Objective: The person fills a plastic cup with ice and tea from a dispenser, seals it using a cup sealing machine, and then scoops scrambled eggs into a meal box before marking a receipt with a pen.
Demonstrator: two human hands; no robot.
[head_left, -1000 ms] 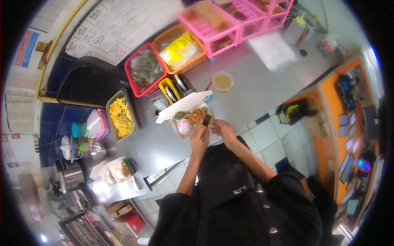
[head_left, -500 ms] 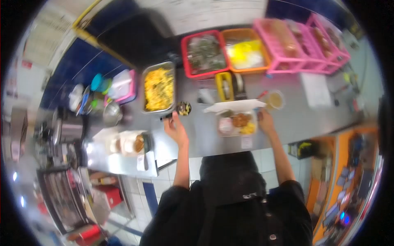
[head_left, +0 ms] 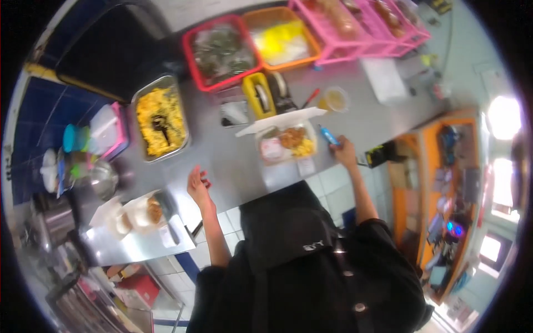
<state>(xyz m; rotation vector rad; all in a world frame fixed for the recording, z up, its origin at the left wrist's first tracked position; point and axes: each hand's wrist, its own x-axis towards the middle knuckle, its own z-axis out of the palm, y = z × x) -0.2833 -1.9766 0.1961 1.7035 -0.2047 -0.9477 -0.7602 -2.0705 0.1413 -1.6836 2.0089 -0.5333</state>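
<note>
My right hand (head_left: 345, 152) grips a blue marker (head_left: 328, 135), just right of an open takeaway box (head_left: 316, 149). In the box are browned pieces of food (head_left: 292, 137), yellow scrambled-looking food (head_left: 303, 149) and a white packet (head_left: 272, 148); its lid (head_left: 280, 121) is folded back. My left hand (head_left: 199, 183) hovers near the counter's front edge, fingers apart and holding nothing. Beyond it stands a metal tray (head_left: 186, 130) of yellow food, with a black scoop (head_left: 160, 126) lying in it.
Red (head_left: 206, 89) and orange (head_left: 319, 54) baskets stand at the back beside pink crates (head_left: 333, 53). A yellow tape dispenser (head_left: 251, 91), a red pen (head_left: 311, 98) and a clear cup (head_left: 336, 100) are behind the box. Another open box (head_left: 136, 213) sits at left.
The black scoop, earlier at my left hand beside the tray, now lies in the yellow food, and that hand is free. My right hand has moved off the box with the marker. The view has turned.
</note>
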